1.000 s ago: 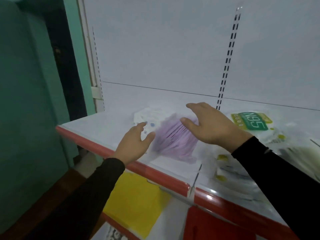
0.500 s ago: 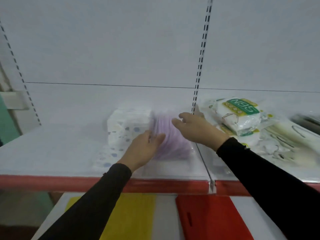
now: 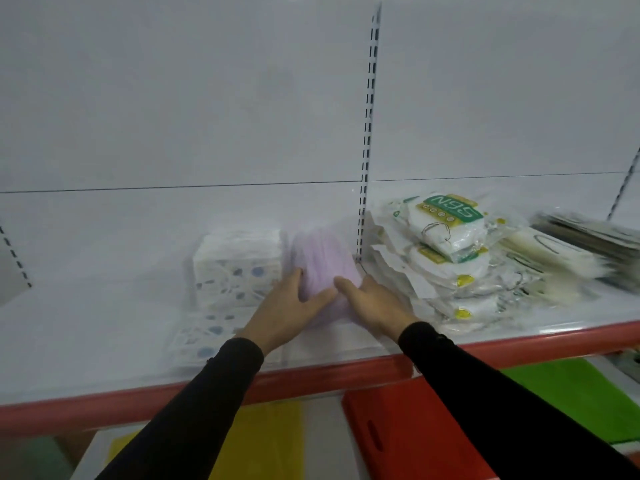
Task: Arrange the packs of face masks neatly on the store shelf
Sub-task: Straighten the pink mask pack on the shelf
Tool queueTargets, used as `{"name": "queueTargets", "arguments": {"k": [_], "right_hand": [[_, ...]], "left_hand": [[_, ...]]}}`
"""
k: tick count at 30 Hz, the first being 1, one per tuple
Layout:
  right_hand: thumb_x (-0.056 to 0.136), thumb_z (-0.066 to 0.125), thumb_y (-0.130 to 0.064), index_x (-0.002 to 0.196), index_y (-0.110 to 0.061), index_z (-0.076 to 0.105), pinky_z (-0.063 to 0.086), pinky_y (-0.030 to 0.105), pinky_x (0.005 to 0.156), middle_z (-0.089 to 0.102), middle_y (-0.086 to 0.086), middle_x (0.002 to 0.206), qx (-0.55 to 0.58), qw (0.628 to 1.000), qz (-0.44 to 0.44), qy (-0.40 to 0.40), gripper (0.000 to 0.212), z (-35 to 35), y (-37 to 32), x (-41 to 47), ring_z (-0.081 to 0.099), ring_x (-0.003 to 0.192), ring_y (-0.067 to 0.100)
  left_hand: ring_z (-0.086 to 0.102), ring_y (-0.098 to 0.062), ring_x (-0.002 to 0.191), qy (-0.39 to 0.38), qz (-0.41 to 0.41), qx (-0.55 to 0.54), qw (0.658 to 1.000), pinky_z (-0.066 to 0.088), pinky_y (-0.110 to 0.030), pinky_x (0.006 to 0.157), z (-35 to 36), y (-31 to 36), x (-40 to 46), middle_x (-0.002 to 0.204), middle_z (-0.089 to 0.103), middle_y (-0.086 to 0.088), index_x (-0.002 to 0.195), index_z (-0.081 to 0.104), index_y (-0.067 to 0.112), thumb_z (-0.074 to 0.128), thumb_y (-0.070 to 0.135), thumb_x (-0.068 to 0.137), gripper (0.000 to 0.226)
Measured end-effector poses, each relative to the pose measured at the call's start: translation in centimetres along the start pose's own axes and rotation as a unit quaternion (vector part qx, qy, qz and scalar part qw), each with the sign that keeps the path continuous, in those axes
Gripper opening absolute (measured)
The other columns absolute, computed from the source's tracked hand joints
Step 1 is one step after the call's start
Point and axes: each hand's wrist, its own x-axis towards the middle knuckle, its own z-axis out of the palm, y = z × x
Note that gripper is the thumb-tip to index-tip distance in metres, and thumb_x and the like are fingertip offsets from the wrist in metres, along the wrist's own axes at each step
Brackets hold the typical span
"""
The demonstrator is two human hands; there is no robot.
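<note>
Pushed farther back, blurred lilac pack (image 3: 323, 259) between both hands.

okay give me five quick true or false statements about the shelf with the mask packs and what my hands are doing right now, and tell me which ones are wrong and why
1. Both hands are on the purple mask pack. True: the left hand and the right hand press it from either side.
2. The N95 packs lie left of the purple pack. False: they are stacked to its right, past the slotted upright.
3. A white pack with blue dots sits left of the purple pack. True.
4. The shelf edge is blue. False: it is red.
5. The right hand is lifting an N95 pack. False: it is on the purple pack.
</note>
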Motion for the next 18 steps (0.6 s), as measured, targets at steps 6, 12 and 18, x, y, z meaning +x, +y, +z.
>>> {"name": "queueTargets", "arguments": {"k": [6, 12, 18], "right_hand": [[0.086, 0.055, -0.056, 0.115, -0.007, 0.058, 0.042, 0.032, 0.073, 0.063, 0.008, 0.108, 0.082, 0.997, -0.006, 0.006, 0.057, -0.5, 0.0, 0.5, 0.058, 0.099, 0.025], [0.077, 0.067, -0.048, 0.069, -0.019, 0.045, 0.037, 0.034, 0.062, 0.045, -0.004, 0.067, 0.197, 0.979, -0.041, 0.028, 0.037, -0.4, 0.0, 1.1, 0.048, 0.064, 0.018], [0.091, 0.057, -0.036, 0.116, -0.004, 0.063, 0.046, 0.039, 0.095, 0.061, 0.01, 0.11, 0.315, 0.948, -0.023, 0.033, 0.041, -0.6, -0.4, 1.4, 0.056, 0.103, 0.026]], "left_hand": [[0.037, -0.003, 0.117, -0.021, 0.019, -0.003, 1.0, 0.031, -0.018, 0.091, 0.2, -0.1, -0.1, 0.153, 0.036, -0.001, 0.152, 0.025, 0.014, 0.068, 0.052, 0.084, 0.089], [0.03, -0.018, 0.144, -0.021, 0.021, 0.018, 0.999, 0.029, -0.023, 0.103, 0.3, -0.3, 0.0, 0.161, 0.024, -0.002, 0.156, 0.015, 0.016, 0.073, 0.058, 0.075, 0.108], [0.036, -0.01, 0.136, -0.014, 0.03, 0.023, 0.999, 0.028, -0.006, 0.095, 0.4, 0.0, -0.1, 0.148, 0.035, 0.009, 0.154, 0.021, 0.014, 0.08, 0.044, 0.075, 0.102]]}}
